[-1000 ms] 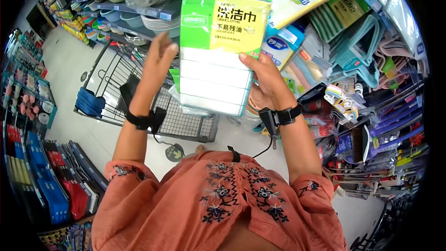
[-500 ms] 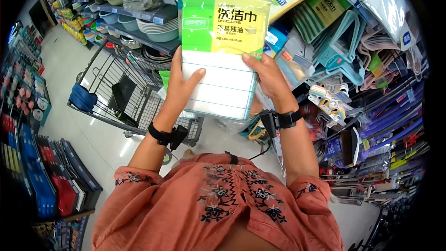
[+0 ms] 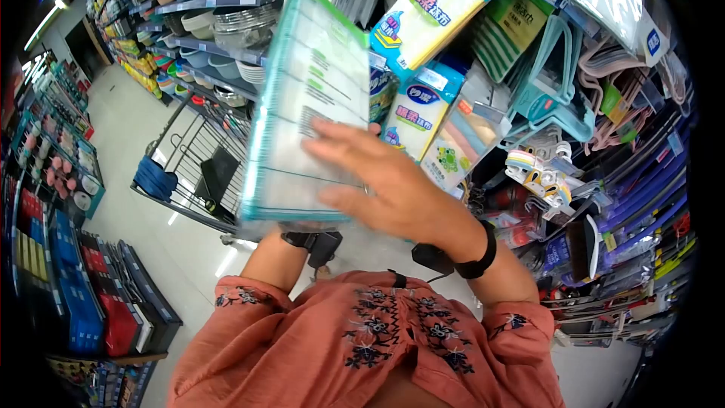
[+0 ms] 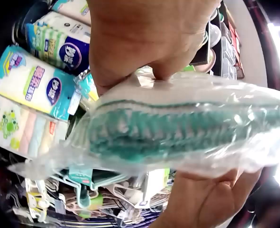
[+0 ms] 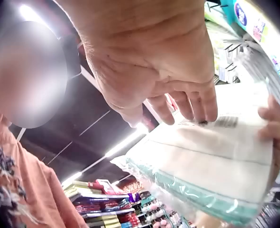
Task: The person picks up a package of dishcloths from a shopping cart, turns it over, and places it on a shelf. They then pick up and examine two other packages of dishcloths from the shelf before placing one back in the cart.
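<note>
A clear plastic pack of white dishcloths (image 3: 306, 159) with teal edges is tilted in front of me, its printed back with a barcode facing up. My left hand (image 4: 154, 38) grips the pack from behind; in the head view the pack hides most of it, and in the right wrist view its fingers (image 5: 272, 128) curl over one edge. Laid over the back of the pack is my right hand (image 3: 393, 189), fingers fairly straight, fingertips at the barcode. The left wrist view shows the folded teal cloth edges (image 4: 163, 126) through the film.
Hanging cloth packs (image 3: 434, 11) line the rack ahead, with teal hangers (image 3: 551, 94) to the right. A wire shopping cart (image 3: 189, 159) stands at the left, past the pack. Shelves of bowls (image 3: 245, 26) rise behind it. Long-handled purple goods (image 3: 642, 189) hang at far right.
The pack has turned from its green and yellow front to its back and tilted. My left hand came to the pack and is now behind it; my right hand moved from its edge onto the back.
</note>
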Motion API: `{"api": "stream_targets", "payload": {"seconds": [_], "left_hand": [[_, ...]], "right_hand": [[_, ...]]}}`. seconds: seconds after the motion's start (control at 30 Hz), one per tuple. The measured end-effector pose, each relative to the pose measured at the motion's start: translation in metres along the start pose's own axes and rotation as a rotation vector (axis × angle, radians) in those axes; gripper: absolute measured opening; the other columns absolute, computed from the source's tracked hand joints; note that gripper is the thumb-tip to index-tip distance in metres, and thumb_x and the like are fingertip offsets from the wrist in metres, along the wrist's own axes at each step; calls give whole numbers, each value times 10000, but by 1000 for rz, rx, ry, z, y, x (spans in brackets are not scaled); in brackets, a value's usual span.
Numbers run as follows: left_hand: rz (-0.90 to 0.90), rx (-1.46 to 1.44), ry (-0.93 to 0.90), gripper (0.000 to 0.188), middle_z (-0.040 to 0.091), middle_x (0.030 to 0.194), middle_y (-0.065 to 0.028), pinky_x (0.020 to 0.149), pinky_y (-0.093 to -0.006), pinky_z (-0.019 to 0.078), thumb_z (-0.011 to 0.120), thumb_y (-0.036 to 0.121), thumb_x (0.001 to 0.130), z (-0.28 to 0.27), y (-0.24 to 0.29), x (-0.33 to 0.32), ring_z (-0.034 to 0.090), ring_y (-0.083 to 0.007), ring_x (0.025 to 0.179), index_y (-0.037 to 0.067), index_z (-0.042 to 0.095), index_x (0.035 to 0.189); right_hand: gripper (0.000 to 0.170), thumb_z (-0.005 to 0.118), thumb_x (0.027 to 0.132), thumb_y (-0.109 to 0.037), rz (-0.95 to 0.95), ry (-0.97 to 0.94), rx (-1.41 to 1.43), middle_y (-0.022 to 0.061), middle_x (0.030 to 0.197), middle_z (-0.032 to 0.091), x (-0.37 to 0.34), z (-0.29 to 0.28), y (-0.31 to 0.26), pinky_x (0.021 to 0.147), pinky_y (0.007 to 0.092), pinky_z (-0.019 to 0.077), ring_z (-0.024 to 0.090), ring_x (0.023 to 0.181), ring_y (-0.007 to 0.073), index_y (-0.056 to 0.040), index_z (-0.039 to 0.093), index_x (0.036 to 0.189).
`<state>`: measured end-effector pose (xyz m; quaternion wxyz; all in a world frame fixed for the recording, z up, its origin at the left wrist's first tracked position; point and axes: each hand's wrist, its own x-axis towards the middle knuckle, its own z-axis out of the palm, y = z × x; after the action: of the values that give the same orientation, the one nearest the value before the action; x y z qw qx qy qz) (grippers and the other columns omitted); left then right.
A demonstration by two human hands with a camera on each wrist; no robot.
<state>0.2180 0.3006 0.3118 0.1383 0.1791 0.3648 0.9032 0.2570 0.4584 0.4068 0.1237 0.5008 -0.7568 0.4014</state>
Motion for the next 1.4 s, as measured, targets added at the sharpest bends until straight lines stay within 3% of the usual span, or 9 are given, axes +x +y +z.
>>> {"api": "stream_targets", "payload": {"seconds": [0.27, 0.53, 0.67, 0.73, 0.8, 0.87, 1.03, 1.23, 1.4], "left_hand": [[-86, -400, -191, 588, 549, 1327, -181, 925, -391, 546, 469, 394, 1032, -1, -19, 2, 623, -265, 1095, 28, 335, 1472], [-118, -496, -257, 591, 553, 1317, -182, 932, -417, 545, 426, 437, 1038, 9, -26, 6, 621, -280, 1089, 30, 354, 1460], [50, -264, 40, 591, 556, 1309, -173, 935, -455, 540, 393, 454, 1041, 46, -10, 1, 615, -280, 1072, 28, 369, 1449], [170, -327, 170, 576, 544, 1330, -160, 972, -470, 512, 381, 442, 1048, 55, -5, -2, 588, -263, 1115, 31, 371, 1452], [192, 101, 226, 529, 520, 1378, -138, 1020, -436, 478, 435, 362, 1053, 104, 19, 1, 556, -261, 1200, 39, 367, 1466], [275, 208, 64, 554, 495, 1428, -125, 1058, -385, 443, 508, 211, 1036, 46, 19, 42, 520, -243, 1275, 33, 289, 1513], [456, 400, -2, 690, 470, 1435, -203, 1078, -374, 413, 577, 186, 1003, 95, 60, 72, 510, -252, 1277, -13, 187, 1535], [585, 599, -59, 745, 439, 1449, -216, 1064, -346, 409, 619, 204, 978, 133, 96, 125, 492, -246, 1277, -19, 183, 1539], [582, 765, -114, 747, 570, 1301, -212, 979, -333, 456, 641, 239, 961, 155, 133, 178, 568, -220, 1144, 20, 222, 1539]], "right_hand": [[457, 703, 907, -301, -67, -41, -42, 220, 1363, 552, -17, 19, 0, 1067, 434, 402, 480, 1308, 386, 11, 631, 1233], [430, 696, 912, -262, -75, -42, -23, 209, 1341, 571, -34, 7, -3, 1059, 437, 411, 490, 1305, 379, 9, 624, 1239], [508, 667, 945, -225, -16, -82, -14, 213, 1370, 556, -41, -22, -10, 1067, 415, 417, 506, 1313, 342, 9, 516, 1369], [593, 677, 933, -255, 200, -56, 138, 233, 1336, 562, -50, -40, -17, 1002, 412, 458, 557, 1242, 359, 13, 441, 1406], [751, 679, 940, -268, 230, 28, 341, 253, 1351, 550, -52, -59, -15, 943, 394, 498, 620, 1173, 345, -2, 270, 1510], [809, 657, 963, -231, 246, 108, 449, 258, 1410, 498, -53, -80, -25, 951, 370, 495, 620, 1162, 301, -35, 153, 1564], [839, 615, 988, -207, 248, 358, 437, 303, 1421, 445, -56, -113, -31, 939, 335, 491, 607, 1107, 207, -47, 41, 1579], [832, 618, 958, -115, 185, 514, 294, 299, 1424, 434, -37, -154, -40, 970, 352, 489, 570, 1198, 254, -28, 64, 1572], [687, 579, 934, -100, 124, 531, -5, 189, 1548, 334, -2, -199, -15, 1148, 344, 284, 340, 1409, 237, -11, 263, 1537]]}}
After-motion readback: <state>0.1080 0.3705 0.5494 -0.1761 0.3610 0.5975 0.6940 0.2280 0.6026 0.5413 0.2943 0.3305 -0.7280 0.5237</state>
